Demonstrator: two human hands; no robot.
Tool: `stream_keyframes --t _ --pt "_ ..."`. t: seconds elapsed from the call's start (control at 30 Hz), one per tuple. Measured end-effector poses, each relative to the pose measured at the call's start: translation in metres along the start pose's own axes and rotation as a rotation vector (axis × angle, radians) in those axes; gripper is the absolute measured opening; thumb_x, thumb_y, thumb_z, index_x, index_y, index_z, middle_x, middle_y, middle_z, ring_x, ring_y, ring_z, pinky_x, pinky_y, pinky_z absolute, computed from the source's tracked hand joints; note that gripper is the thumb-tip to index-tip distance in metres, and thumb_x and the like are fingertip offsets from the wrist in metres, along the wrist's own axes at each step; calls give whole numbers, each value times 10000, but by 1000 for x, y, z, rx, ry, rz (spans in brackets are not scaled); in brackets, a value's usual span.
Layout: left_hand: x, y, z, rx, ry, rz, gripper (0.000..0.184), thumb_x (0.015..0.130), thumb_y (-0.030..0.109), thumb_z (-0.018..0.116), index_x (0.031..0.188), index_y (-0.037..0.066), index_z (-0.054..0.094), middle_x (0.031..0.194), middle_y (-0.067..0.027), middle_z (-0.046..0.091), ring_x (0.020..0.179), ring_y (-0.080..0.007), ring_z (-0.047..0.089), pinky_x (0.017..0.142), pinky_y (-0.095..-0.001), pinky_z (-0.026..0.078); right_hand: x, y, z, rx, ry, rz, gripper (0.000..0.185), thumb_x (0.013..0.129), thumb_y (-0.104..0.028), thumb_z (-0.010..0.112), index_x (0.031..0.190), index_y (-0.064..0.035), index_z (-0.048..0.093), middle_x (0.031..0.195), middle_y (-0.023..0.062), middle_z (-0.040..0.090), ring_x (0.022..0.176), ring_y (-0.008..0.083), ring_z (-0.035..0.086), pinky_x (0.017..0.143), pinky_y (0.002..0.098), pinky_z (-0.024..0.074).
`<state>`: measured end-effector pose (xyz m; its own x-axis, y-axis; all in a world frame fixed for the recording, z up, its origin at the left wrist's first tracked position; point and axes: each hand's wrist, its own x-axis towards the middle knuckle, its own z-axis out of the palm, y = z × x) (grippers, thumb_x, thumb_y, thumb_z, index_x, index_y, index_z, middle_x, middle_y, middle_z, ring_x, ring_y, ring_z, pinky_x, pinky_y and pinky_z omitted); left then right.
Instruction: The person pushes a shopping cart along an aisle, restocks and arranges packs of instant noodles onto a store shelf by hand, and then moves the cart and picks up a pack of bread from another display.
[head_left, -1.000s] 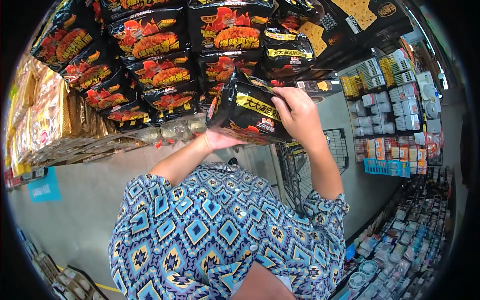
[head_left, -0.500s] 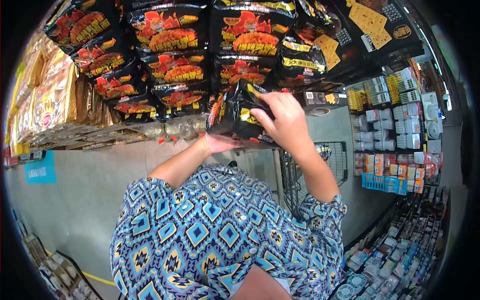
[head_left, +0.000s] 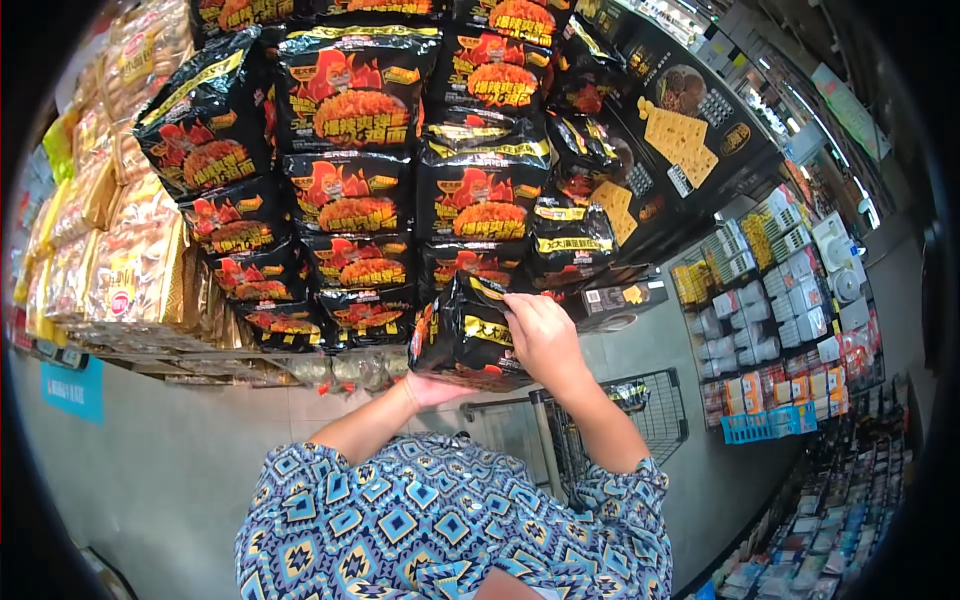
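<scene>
stacked black packs (head_left: 350, 130) walled off the reach ahead, just beyond the held pack (head_left: 465, 338). golden bags (head_left: 130, 280) blocked the far left, and dark cracker cartons (head_left: 685, 140) stood in the way at upper right. left of the left hand (head_left: 438, 390), over the floor (head_left: 240, 410), there was room to pass. under the right hand (head_left: 545, 340), 1 wire cart (head_left: 660, 420) narrowed the way down.

def a shop, supermkt style: black noodle packs (head_left: 350, 105) stacked in cols on a shelf (head_left: 225, 354), gold packs (head_left: 135, 275) piled at its L end, a wire shopping cart (head_left: 660, 430) nearby, plus rows of small packaged goods (head_left: 800, 298) past its R end
</scene>
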<state>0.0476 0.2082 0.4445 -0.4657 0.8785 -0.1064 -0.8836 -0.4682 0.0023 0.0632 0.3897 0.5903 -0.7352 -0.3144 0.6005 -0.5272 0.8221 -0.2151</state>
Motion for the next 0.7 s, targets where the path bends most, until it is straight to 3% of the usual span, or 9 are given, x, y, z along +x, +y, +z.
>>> stream_keyframes --t 0.13,0.2,0.33,0.4,0.47,0.57,0.7 --pt "-7 5 3 87 6 23 699 1001 536 346 1517 66 344 1572 -165 335 1427 -361 348 1194 -556 236 5 -2 6 11 18 5 210 817 -2 684 1023 8 648 944 155 686 862 328 654 776 410 530" --pt "-11 3 17 -117 -76 -8 593 995 373 504 1465 25 406 1500 -185 436 1366 -365 433 1176 -542 294 4 -1 7 10 12 16 193 829 -14 661 1021 6 648 939 145 683 877 313 650 799 408 522" --pt "-6 -3 16 51 -198 19 612 958 350 563 1452 16 427 1502 -184 437 1367 -361 430 1194 -534 261 -4 3 8 34 84 5 158 846 1 640 1003 3 647 916 160 683 860 331 652 774 412 520" --pt "0 -4 -4 32 -2 -11 635 959 381 550 1457 10 418 1499 -186 441 1368 -348 432 1195 -515 271 -15 8 4 31 72 51 158 842 5 647 1000 5 645 921 166 684 852 332 654 765 414 520" --pt "2 -7 -8 23 21 -61 643 966 398 526 1462 7 411 1501 -187 439 1368 -345 435 1194 -497 283 -24 7 -5 37 89 106 135 845 16 650 980 11 652 909 166 687 843 334 660 762 407 529" --pt "7 -5 -50 90 43 -120 644 981 426 484 1460 1 412 1498 -213 432 1366 -378 428 1178 -544 287 -35 6 -18 39 135 137 114 845 32 656 958 17 659 898 166 691 834 337 667 756 398 538" --pt "12 -10 -51 240 205 -193 617 998 473 435 1409 16 478 1446 -234 477 1301 -424 478 1129 -596 338 -48 10 -37 -4 172 172 130 844 38 656 971 13 660 922 158 697 863 334 670 791 404 532"
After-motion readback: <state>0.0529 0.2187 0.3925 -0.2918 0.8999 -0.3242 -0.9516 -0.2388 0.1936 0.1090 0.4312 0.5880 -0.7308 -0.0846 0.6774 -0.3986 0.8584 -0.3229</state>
